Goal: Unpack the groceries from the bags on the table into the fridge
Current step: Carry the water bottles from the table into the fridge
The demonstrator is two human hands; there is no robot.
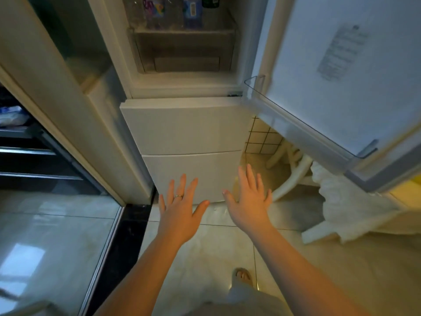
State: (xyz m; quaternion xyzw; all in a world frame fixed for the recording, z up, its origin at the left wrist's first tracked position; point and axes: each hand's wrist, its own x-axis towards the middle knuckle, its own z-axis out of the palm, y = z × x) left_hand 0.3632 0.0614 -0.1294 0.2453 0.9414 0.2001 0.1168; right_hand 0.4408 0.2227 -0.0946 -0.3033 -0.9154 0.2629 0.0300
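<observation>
The left grip (180, 208), a ring (178, 196) on one finger, and the right grip (248, 201) are both spread wide and hold nothing. They hang side by side, palms down, in front of the fridge (186, 124), level with its lower white drawer front (193, 169). The fridge stands upright, its upper door (330, 65) swung open to the right. Inside, bottles (173, 10) stand above a clear crisper drawer (184, 51). Underfoot is pale tiled floor (205, 247), and a glass sliding door (45, 224) lies to the left.
</observation>
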